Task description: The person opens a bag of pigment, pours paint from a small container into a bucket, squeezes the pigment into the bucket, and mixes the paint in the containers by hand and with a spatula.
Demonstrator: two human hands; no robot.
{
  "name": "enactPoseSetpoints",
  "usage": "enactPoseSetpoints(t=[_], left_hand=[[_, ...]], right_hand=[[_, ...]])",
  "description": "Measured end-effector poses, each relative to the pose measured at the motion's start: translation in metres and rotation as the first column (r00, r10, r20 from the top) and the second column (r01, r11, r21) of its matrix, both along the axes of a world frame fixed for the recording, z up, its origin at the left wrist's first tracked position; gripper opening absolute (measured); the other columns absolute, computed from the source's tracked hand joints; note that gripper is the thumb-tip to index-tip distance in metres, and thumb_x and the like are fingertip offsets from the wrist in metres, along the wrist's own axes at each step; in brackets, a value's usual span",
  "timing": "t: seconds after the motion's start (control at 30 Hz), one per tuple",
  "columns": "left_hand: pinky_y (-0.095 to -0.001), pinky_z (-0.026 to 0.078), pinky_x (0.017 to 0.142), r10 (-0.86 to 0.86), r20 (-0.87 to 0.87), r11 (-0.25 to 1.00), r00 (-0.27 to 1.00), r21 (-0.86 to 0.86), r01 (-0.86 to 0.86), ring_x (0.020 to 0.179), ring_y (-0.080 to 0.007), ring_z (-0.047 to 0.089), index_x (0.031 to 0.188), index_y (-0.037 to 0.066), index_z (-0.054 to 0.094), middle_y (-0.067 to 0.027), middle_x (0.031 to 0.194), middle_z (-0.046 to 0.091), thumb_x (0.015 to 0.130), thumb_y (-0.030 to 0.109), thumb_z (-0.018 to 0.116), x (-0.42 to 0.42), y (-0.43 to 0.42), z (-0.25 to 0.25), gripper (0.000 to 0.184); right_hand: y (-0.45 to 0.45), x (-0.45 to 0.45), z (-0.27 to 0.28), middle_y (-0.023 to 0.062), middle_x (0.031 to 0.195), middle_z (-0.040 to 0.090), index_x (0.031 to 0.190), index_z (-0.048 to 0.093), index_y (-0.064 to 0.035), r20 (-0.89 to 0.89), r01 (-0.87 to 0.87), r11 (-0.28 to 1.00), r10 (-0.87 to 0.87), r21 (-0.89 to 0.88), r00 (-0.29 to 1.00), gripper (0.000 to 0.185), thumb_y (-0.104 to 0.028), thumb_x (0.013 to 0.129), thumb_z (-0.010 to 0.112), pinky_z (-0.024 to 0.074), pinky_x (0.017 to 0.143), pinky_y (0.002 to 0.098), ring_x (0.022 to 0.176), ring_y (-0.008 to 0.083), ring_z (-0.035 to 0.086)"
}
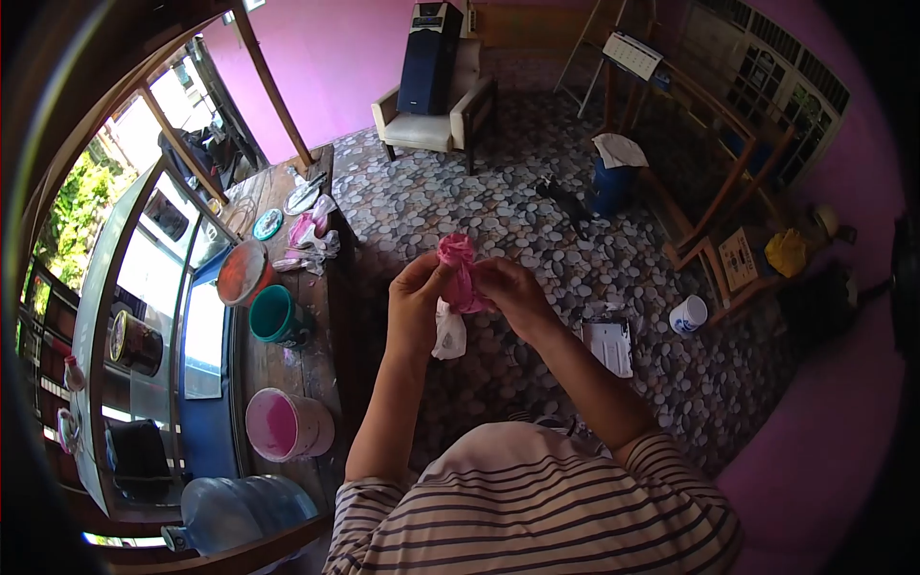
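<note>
Handling crumpled pink plastic (pixel 461 280)
It is being pinched by left hand (pixel 415 284) and right hand (pixel 513 290); light tension is being advised.

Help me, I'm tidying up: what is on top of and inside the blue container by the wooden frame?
A pale sheet, perhaps cloth, lies across the blue container's top. The inside is covered, so whether it holds anything cannot be seen.

This is looking like a home doubling as a painting workspace: an armchair (pixel 422 132) is holding a tall speaker (pixel 426 62) by a pink wall (pixel 326 57), a pink-stained bucket (pixel 311 426) is standing on a wooden table (pixel 266 369), a paint tray (pixel 607 347) is lying on the pebble-patterned floor (pixel 517 192)
</note>
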State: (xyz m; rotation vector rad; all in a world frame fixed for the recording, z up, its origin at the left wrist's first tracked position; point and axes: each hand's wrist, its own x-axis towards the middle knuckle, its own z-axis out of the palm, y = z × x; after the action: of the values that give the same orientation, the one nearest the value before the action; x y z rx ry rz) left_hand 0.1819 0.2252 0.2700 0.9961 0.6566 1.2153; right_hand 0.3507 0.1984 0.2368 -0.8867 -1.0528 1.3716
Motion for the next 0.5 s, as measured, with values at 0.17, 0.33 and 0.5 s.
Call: enactPoseSetpoints(t=[0.17,0.33,0.5], left_hand=[[-0.0229,0.048,0.075,0.016,-0.019,1.0,1.0,-0.013,-0.016,0.081,-0.0074,0.062,0.103,0.001,0.07,-0.0017,0.091,0.07,0.091,0.013,0.069,0.003,0.0,-0.01,0.017],[-0.0217,0.046,0.075,0.057,0.0,0.998,0.998,-0.001,-0.057,0.081,-0.0064,0.06,0.105,0.0,0.069,-0.0006,0.091,0.069,0.091,0.014,0.068,0.012,-0.003,-0.011,0.019],[-0.0212,0.046,0.072,0.01,-0.006,1.0,1.0,0.001,-0.01,0.078,-0.0068,0.06,0.105,0.0,0.069,-0.0005,0.086,0.068,0.092,0.013,0.067,0.015,0.001,-0.028,0.018]], right_hand=[[-0.005,-0.009,0.008,0.0015,0.094,0.064,0.11,0.062,0.0,-0.076,0.097,0.995,-0.098,-0.019,0.992,0.024,-0.017,0.093,0.065,0.0497,0.071,0.0212,0.081,0.0055,0.06],[-0.001,-0.004,-0.002,0.0023,0.097,0.065,0.104,0.061,-0.002,0.014,0.13,0.991,-0.129,-0.02,0.991,0.021,-0.017,0.092,0.068,0.0506,0.078,0.0239,0.087,0.0073,0.061],[-0.005,-0.006,0.003,0.0016,0.096,0.065,0.11,0.059,-0.0025,0.0,0.154,0.988,-0.154,0.032,0.988,0.021,-0.015,0.094,0.065,0.05,0.072,0.0222,0.084,0.0065,0.061]])
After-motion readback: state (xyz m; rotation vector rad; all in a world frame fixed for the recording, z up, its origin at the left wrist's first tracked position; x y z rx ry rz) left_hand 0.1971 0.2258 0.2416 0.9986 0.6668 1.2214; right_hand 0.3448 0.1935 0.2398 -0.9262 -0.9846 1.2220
